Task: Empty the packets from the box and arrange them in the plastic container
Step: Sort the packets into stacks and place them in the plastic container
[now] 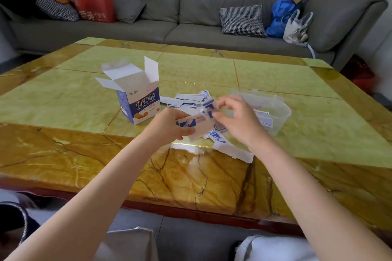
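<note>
A blue and white box (139, 99) stands upright on the table with its top flaps open. Several white and blue packets (186, 100) lie loose between the box and a clear plastic container (277, 112), which has a few packets (265, 119) inside. My left hand (169, 125) holds a stack of packets (197, 124) just above the table. My right hand (237, 121) pinches the right end of that stack, and it hides part of the container. More packets (231, 147) lie under my right wrist.
The table (84, 99) has a green stone top with a yellow-brown marbled border. Behind it runs a grey sofa (191, 19) with checked cushions, a red bag (95, 4), a blue bag (280, 17) and a white bag. My knees show below the table's near edge.
</note>
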Demonstrator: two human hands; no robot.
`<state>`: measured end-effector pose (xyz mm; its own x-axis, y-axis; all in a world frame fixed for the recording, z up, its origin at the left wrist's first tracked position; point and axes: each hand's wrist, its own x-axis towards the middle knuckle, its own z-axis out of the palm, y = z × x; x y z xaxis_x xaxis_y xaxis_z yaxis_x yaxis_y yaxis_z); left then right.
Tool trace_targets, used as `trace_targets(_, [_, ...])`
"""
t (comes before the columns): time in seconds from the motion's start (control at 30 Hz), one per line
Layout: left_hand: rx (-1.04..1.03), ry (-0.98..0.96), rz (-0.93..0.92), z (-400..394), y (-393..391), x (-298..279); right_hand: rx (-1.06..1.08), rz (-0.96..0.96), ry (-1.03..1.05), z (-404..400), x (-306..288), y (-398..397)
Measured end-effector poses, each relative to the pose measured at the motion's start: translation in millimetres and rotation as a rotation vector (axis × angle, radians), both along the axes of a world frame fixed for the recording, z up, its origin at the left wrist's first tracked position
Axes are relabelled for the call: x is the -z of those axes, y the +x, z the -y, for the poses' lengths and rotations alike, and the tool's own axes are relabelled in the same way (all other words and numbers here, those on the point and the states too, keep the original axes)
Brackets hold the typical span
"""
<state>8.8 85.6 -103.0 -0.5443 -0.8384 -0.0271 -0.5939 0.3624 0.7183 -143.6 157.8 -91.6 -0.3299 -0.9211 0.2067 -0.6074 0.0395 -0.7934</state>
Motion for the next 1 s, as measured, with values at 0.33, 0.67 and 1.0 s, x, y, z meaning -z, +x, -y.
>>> trace_targets(0.33, [0.042,-0.264,0.100,-2,-7,5,-0.013,-0.354,-0.115,-9,5,-8])
trace_targets(0.67, [0.304,-0.870,-0.045,-8,-7,11,-0.055,0.930,0.228,-20,2,-23])
trace_targets(1.0, [0.297,-0.656,-0.175,-8,-20,9,-0.117,0.257,0.168,-18,0,-22])
